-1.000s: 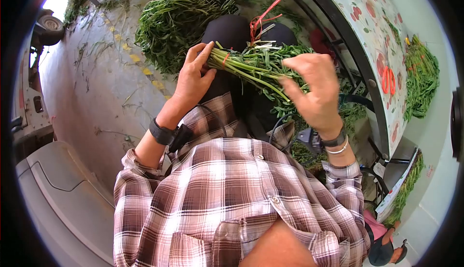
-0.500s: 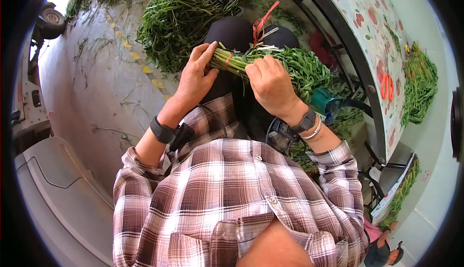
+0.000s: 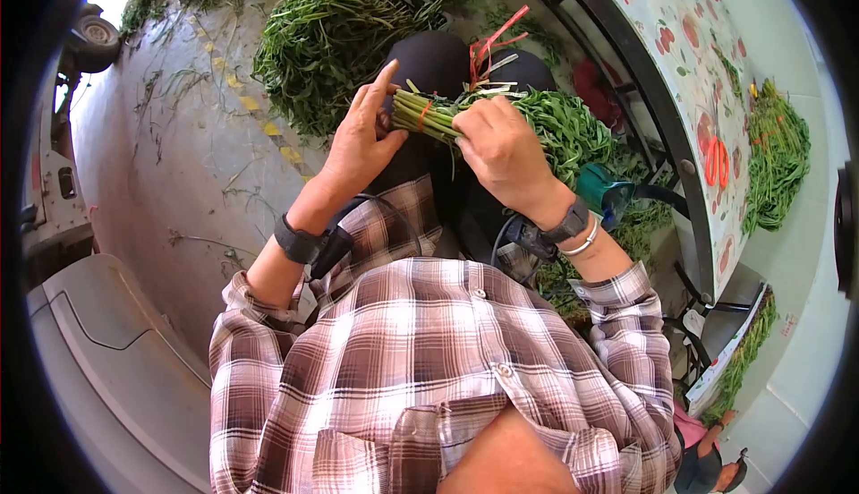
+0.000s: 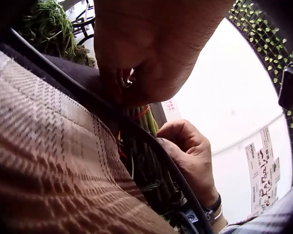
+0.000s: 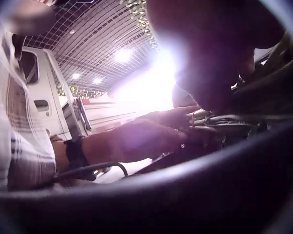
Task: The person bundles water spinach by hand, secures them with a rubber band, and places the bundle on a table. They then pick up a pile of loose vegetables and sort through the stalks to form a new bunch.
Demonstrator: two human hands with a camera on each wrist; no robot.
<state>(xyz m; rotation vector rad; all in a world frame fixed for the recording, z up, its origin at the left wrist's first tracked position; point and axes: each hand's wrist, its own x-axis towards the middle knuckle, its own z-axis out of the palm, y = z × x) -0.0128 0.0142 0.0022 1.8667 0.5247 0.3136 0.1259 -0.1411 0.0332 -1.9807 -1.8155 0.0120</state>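
Note:
A bundle of leafy green vegetables lies across the lap, its pale cut stem ends pointing left. A red band circles the stems near those ends. My right hand grips the stems just right of the band, fingers curled round them. At the cut ends is my left hand, its index finger stretched upward and its thumb out below the stems; its other fingers are partly hidden. In the left wrist view the right hand shows beside the banded stems.
A big heap of greens sits on the floor ahead. Red ties lie by the knees. To the right stands a table with a patterned cover, orange-handled scissors and another bundle. A teal object is beside the lap.
My right hand came in from the right and took hold of the stems, then stayed there. The left index finger has lifted, and the stem ends have shifted slightly.

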